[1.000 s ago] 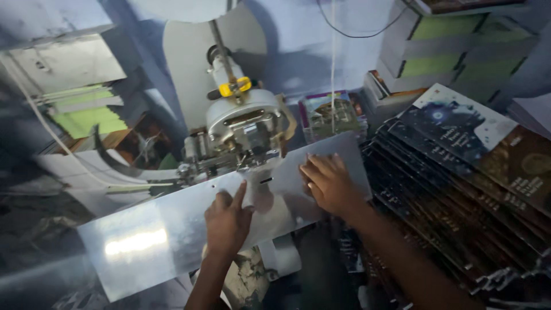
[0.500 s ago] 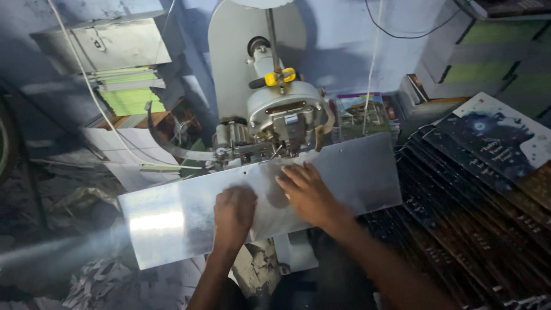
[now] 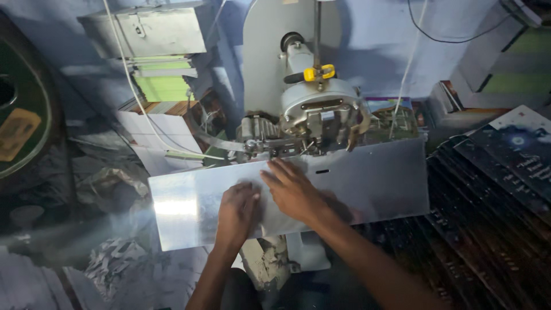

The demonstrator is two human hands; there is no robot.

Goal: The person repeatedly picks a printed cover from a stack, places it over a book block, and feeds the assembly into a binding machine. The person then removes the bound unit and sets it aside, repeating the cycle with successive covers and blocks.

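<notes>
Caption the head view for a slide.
Both hands, left and right, lie flat on a shiny metal plate beneath a grey machine head.

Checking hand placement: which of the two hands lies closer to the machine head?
The right hand, fingers spread just below the machine head; the left hand rests lower on the metal plate.

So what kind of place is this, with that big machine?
Probably a small print or bookbinding workshop. A grey stitching-type machine stands over a shiny metal plate, where the left hand and right hand press flat. Dark printed covers are stacked beside it, and paper piles sit behind.
</notes>
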